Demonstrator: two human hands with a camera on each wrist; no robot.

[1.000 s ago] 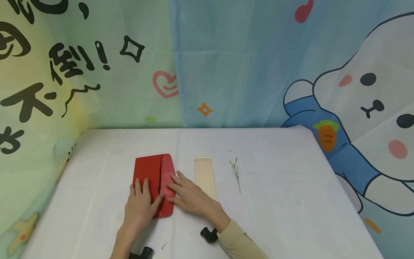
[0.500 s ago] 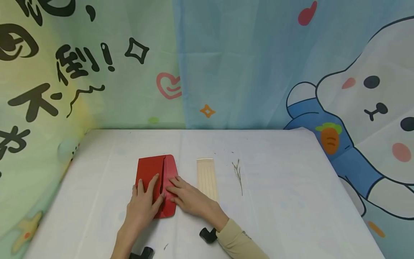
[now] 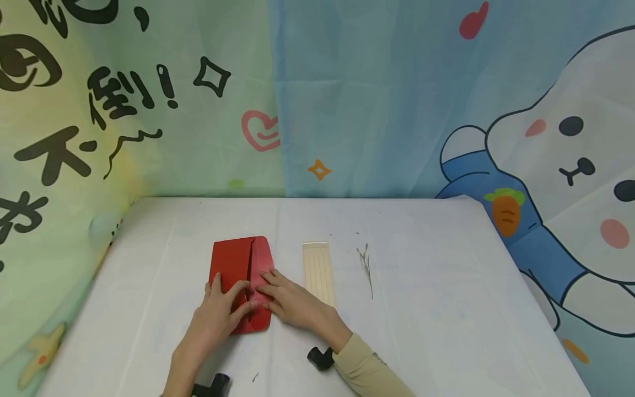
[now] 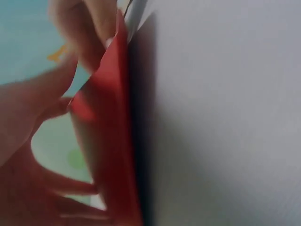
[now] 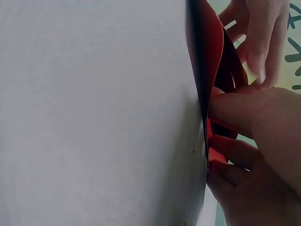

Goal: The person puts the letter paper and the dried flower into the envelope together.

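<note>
A red envelope (image 3: 230, 259) lies on the table, its lighter flap (image 3: 262, 256) turned out to the right. My left hand (image 3: 213, 314) lies on its lower left part, index finger bent and thumb pinching near the pocket's edge. In the left wrist view the envelope (image 4: 110, 136) bulges up beside my left hand (image 4: 23, 136). My right hand (image 3: 302, 303) rests with extended fingers on the flap. The right wrist view has my right hand (image 5: 263, 155) at the bowed envelope (image 5: 211, 42), and my left fingertips beyond it. What is inside the pocket cannot be seen.
A cream, lined strip (image 3: 317, 270) lies right of the envelope, and a dried sprig (image 3: 366, 267) further right. A small fragment (image 3: 255, 377) lies near the front. Black wrist devices (image 3: 321, 358) sit by both wrists. Printed cloth hangs behind the table.
My left index finger has bent down towards the thumb at the pocket's edge, and the left wrist has shifted slightly left. My right hand stays on the flap. The head view has shifted a little.
</note>
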